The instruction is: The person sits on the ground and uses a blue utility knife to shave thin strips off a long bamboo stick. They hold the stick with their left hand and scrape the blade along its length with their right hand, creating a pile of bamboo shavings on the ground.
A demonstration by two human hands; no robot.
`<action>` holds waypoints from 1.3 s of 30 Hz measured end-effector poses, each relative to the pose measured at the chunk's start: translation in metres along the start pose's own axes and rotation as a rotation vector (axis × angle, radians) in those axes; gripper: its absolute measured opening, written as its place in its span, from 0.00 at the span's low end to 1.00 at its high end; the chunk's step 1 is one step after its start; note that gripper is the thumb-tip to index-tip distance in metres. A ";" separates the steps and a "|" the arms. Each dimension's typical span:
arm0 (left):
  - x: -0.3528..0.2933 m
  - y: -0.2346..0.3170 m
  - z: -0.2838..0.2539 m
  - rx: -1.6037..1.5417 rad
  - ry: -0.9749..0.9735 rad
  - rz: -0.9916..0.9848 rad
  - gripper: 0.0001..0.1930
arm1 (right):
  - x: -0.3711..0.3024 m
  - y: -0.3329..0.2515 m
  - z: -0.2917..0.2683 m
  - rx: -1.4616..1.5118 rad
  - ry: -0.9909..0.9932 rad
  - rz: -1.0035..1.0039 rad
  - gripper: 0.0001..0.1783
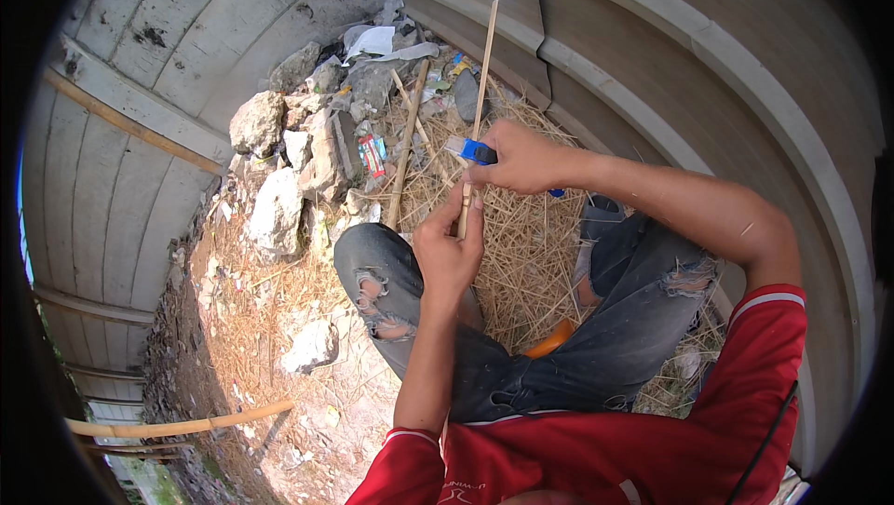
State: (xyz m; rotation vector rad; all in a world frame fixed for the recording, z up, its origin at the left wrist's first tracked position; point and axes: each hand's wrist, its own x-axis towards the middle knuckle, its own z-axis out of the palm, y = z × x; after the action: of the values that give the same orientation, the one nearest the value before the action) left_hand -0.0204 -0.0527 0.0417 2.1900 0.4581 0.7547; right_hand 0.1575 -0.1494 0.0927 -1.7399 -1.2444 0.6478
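Note:
A thin bamboo strip (pixel 484 67) stands up in front of me and slants slightly right toward its far end. My left hand (pixel 449 242) pinches it near its lower end, thumb and fingers closed round it. Just above, my right hand (pixel 526 159) grips a blue and black utility knife (pixel 480 152), its blade end pointing left. The knife lies across the strip, close to my left fingertips. Whether the blade cuts into the strip is too small to tell.
Straw-like shavings (pixel 531 244) cover the ground between my bent legs (pixel 596 337). Whitish rocks (pixel 277 212) and litter lie left and ahead. A bamboo stick (pixel 408 147) leans there. Corrugated sheeting (pixel 708 86) curves along the right. An orange object (pixel 551 339) lies by my lap.

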 end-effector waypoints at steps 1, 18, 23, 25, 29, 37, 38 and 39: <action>0.000 0.000 0.000 -0.024 -0.001 -0.010 0.20 | 0.000 -0.001 -0.004 -0.022 -0.018 -0.014 0.21; 0.006 0.005 -0.026 -0.454 -0.073 -0.249 0.19 | -0.003 -0.009 -0.014 -0.082 0.011 -0.012 0.34; 0.009 0.002 -0.028 -0.605 -0.173 -0.252 0.19 | -0.004 -0.019 -0.015 -0.104 0.057 -0.021 0.31; 0.010 0.005 -0.026 -0.614 -0.201 -0.253 0.19 | -0.006 -0.019 -0.014 -0.226 0.166 -0.126 0.29; 0.010 0.005 -0.023 -0.590 -0.202 -0.263 0.18 | -0.013 -0.030 -0.011 -0.326 0.118 -0.088 0.26; 0.006 0.008 -0.022 -0.641 -0.218 -0.285 0.17 | -0.011 -0.016 0.000 -0.150 -0.013 -0.031 0.27; 0.005 0.008 -0.022 -0.651 -0.223 -0.297 0.17 | -0.011 -0.019 -0.001 -0.121 -0.050 0.034 0.27; 0.006 0.008 -0.022 -0.659 -0.228 -0.299 0.17 | -0.011 -0.019 -0.002 -0.095 -0.059 0.062 0.27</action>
State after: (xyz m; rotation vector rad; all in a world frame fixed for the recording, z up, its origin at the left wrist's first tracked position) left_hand -0.0293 -0.0430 0.0614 1.5219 0.3450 0.4049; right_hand 0.1463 -0.1581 0.1090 -1.8556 -1.2835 0.6903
